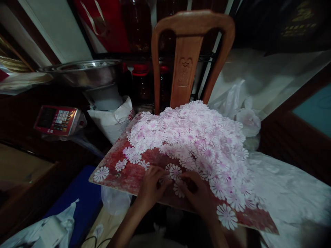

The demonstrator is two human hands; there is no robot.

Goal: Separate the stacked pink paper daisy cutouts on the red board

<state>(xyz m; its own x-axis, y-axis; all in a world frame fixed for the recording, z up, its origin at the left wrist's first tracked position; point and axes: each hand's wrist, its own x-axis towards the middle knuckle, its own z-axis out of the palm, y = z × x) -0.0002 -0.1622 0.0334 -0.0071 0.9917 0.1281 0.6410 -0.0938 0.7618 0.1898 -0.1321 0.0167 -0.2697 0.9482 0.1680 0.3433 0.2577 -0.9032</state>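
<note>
A big heap of white daisy-shaped flower pieces (191, 134) with pinkish-purple centres covers much of a worn red board (119, 175). My left hand (153, 182) is at the board's near edge, thumb and forefinger closed on a flower piece that its fingers partly hide. Facing it, my right hand (194, 189) pinches the edge of another flower piece (179, 190). Between both hands, one flower piece (175, 172) shows its whole face. Single pieces lie apart at the left, such as a flower piece (101, 174), and a flower piece (227, 216) overhangs the near right edge.
Behind the board rises a wooden chair back (187, 51). To the left are a red digital scale (59, 120), a white sack (111, 120) and metal basins (88, 72). White plastic sheeting (289, 189) spreads at the right, and a knotted plastic bag (248, 120) sits behind.
</note>
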